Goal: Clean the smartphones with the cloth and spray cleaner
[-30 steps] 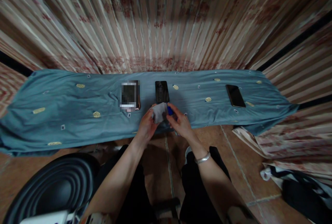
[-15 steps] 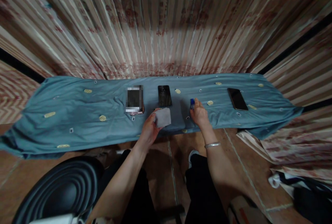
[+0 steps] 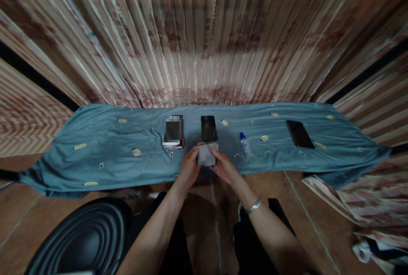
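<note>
A small grey cloth [image 3: 207, 155] is held between both my hands, just above the near edge of the covered table. My left hand [image 3: 190, 165] grips its left side and my right hand [image 3: 222, 164] pinches its right side. Right beyond the cloth lies a black smartphone [image 3: 209, 128], its dark face up. To the right of my hands a small clear bottle with a blue cap [image 3: 245, 144] lies on its side. Left of the phone is a dark-screened device [image 3: 174, 131], partly blurred out, with a pinkish edge.
Another black phone [image 3: 300, 134] lies farther right. A blue-green patterned cloth [image 3: 117, 156] covers the long table. Striped curtains [image 3: 191, 37] hang behind it. A round black stool [image 3: 81, 239] stands at the lower left on the tiled floor.
My right hand has let go of the blue-capped bottle, which now lies on the table. It has moved left and taken hold of the grey cloth's right side. The view has shifted slightly.
</note>
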The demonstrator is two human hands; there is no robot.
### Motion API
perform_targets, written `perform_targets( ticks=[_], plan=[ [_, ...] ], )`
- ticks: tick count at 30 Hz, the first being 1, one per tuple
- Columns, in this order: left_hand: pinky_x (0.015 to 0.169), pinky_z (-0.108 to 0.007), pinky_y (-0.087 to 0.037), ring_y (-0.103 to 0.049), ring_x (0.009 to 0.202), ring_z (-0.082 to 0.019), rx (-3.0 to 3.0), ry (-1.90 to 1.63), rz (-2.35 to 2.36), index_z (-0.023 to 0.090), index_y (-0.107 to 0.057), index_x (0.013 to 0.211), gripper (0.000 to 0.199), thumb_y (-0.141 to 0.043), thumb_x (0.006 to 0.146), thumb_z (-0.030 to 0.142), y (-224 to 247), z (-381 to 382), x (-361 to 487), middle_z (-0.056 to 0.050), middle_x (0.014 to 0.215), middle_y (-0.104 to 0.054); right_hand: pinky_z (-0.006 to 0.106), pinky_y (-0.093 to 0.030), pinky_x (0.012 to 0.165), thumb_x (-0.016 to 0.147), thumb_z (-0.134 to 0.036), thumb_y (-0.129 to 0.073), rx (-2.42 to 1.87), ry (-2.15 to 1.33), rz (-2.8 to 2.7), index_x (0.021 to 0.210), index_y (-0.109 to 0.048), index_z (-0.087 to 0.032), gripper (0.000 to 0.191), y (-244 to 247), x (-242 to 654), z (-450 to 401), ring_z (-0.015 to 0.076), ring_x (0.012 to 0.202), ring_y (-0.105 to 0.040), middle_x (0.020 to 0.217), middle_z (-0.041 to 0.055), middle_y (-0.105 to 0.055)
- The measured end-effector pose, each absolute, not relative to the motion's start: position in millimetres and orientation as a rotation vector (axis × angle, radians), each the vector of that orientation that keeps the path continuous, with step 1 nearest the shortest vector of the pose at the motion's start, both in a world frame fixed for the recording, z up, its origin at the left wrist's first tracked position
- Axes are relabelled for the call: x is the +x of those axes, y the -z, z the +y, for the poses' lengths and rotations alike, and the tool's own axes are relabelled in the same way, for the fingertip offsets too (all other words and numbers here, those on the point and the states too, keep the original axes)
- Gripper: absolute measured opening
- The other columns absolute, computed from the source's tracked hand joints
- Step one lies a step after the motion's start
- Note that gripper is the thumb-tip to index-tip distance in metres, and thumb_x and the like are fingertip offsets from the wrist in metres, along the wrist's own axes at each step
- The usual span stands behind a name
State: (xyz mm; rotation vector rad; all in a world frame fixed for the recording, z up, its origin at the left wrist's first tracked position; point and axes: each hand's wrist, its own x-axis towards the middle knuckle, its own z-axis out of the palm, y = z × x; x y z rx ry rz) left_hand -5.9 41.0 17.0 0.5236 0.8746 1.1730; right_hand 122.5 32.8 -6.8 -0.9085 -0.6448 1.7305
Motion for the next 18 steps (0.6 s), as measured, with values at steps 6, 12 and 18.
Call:
perform_targets(
  ticks=[6,12,18],
  plan=[
    [0.095,-0.037,-0.05,-0.068,0.099,-0.023,0.7,-1.236,0.971,0.014,-0.068,0.11,0.046,-0.071,0.074,0.043,-7.0,44.5,-6.6,-0.01,0.103,-0.075,0.025,-0.054,0.065,0.062,-0.038,-0.089,-0.85,-1.675,-0.365,0.084,-0.073,-0.018,0.034,8.3,111.6,32.9,0.0161,0.073,-0.07,0.081,0.0016,-0.078],
    [0.118,-0.045,-0.032,-0.047,0.138,-0.027,1.372,-1.412,1.475,0.023,-0.059,0.131,0.055,-0.069,0.078,0.034,-12.1,59.0,-52.7,-0.011,0.145,-0.055,0.03,-0.06,0.069,0.064,-0.031,-0.087,-0.893,-1.623,-0.295,0.079,-0.072,-0.018,0.025,10.0,120.2,35.5,0.0177,0.072,-0.072,0.078,0.0018,-0.078],
    [0.122,-0.053,-0.018,-0.022,0.151,-0.037,1.572,-1.36,1.908,0.012,-0.034,0.149,0.093,-0.075,0.071,0.042,-7.0,92.4,-91.9,-0.025,0.16,-0.03,0.028,-0.059,0.064,0.067,-0.03,-0.086,-0.882,-1.665,-0.328,0.079,-0.072,-0.017,0.022,7.0,123.5,32.8,0.0188,0.069,-0.073,0.075,0.0036,-0.077]
  ],
)
